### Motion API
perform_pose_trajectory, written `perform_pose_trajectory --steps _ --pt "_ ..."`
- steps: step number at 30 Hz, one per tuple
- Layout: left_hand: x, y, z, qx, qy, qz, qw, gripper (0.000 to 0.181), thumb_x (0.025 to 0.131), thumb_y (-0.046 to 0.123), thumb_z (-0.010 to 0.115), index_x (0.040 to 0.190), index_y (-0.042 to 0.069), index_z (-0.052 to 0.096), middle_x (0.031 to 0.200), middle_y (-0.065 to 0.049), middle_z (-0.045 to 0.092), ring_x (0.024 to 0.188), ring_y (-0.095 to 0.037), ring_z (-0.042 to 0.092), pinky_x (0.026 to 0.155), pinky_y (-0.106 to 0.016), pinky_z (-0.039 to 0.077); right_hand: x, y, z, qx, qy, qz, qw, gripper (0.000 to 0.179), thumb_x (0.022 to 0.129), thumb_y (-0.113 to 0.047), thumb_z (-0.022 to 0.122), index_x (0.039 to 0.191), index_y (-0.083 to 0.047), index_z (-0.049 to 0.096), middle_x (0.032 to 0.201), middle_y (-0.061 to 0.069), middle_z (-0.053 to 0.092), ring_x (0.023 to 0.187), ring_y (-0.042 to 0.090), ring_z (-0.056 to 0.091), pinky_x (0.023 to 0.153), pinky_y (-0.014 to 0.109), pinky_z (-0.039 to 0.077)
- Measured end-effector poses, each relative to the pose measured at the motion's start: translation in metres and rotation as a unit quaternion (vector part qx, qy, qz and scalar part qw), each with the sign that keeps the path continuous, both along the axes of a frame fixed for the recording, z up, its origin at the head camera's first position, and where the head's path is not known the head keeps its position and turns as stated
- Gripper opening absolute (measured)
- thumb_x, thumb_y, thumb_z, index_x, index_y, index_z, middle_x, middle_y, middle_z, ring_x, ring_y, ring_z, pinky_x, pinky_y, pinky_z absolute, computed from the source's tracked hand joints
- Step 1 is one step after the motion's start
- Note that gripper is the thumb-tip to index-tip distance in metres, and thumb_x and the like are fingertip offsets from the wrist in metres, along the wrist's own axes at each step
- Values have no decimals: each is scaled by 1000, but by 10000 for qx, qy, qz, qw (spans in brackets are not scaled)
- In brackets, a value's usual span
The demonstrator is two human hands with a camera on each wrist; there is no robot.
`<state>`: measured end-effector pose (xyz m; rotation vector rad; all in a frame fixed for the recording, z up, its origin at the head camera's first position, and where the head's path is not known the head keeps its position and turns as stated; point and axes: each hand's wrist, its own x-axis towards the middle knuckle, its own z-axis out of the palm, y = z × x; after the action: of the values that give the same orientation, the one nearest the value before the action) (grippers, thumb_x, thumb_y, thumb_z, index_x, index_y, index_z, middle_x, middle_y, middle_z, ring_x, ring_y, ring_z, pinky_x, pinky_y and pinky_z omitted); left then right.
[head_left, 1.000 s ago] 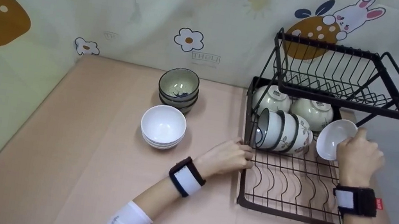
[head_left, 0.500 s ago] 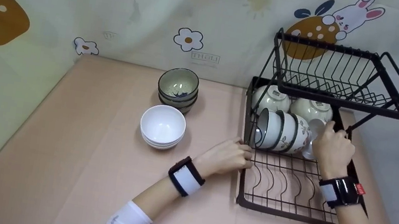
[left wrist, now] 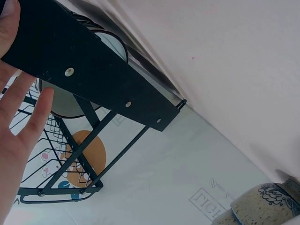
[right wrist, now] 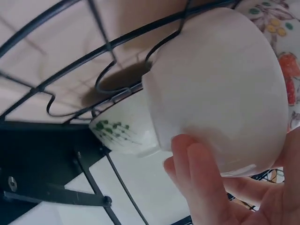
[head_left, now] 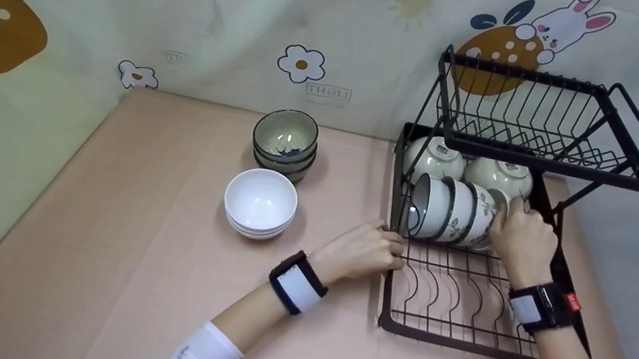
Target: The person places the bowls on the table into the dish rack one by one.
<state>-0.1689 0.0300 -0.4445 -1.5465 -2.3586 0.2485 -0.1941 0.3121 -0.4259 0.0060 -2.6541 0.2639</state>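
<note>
A white bowl (right wrist: 215, 89) stands on its side in the lower tier of the black dish rack (head_left: 459, 346). My right hand (head_left: 524, 242) grips it, fingers on the outside near its foot in the right wrist view. Just left of it, a row of flowered bowls (head_left: 458, 216) with dark rims leans the same way, and the white bowl sits close against the last one. My left hand (head_left: 356, 251) holds the rack's left side rail, with thumb and fingers on either side of the black panel (left wrist: 93, 70) in the left wrist view.
Two pale bowls (head_left: 439, 159) lie upside down at the rack's back. An upper wire tier (head_left: 544, 156) overhangs them. Left of the rack stand a stack of greenish bowls (head_left: 285, 139) and a stack of white bowls (head_left: 260, 202). A printed cloth (head_left: 224, 13) hangs behind.
My right hand has moved left with the white bowl, turning it on its side and bringing it up against the flowered bowls. My left hand has stayed on the rack.
</note>
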Motion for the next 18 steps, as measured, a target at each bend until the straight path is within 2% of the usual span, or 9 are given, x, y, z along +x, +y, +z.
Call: perform_pose_trajectory --steps 2,4,6,10,13,16,18 --pt "0 0 0 -37 23 13 10000 21 95 20 70 112 31 76 122 11 75 119 -8 65 102 -30 53 0 1 0 -123 75 4 9999 34 104 -20 50 90 10 54 69 39 57 56 59 57 48 66 47" --pt "0 0 0 -59 49 12 10000 22 95 20 70 113 31 76 123 11 74 120 -9 65 102 -31 53 1 2 3 -260 14 -25 9997 38 106 -24 48 90 10 55 70 40 58 60 61 59 50 67 48" --pt "1 -1 1 -61 61 2 10000 23 94 19 71 114 31 76 122 11 75 120 -9 65 101 -30 54 2 4 6 -391 -97 -62 9992 41 107 -26 47 99 12 60 75 42 61 64 63 60 53 69 49" --pt "1 -1 1 -44 29 23 10000 26 92 18 74 115 30 76 121 11 74 118 -9 65 97 -26 53 8 8 16 -678 -344 -268 9967 45 109 -27 45 126 11 61 95 45 65 77 66 62 63 72 51" --pt "2 -2 1 29 145 148 9998 32 90 15 77 119 27 74 123 9 73 117 -10 64 95 -24 54 14 9 21 -930 -197 -376 9948 44 108 -27 47 128 9 62 100 45 66 80 67 62 65 73 50" --pt "4 -1 0 356 539 558 9963 40 88 10 76 126 22 68 127 4 70 118 -12 65 95 -23 55 20 8 23 -1101 79 -359 9932 39 107 -24 50 124 8 66 94 42 68 74 65 63 60 71 48" --pt "7 0 1 718 835 1148 9873 50 84 10 79 131 18 64 129 -1 69 115 -15 66 90 -23 57 23 7 23 -1136 216 -294 9929 37 107 -22 51 121 8 68 88 39 68 67 62 62 56 69 47"
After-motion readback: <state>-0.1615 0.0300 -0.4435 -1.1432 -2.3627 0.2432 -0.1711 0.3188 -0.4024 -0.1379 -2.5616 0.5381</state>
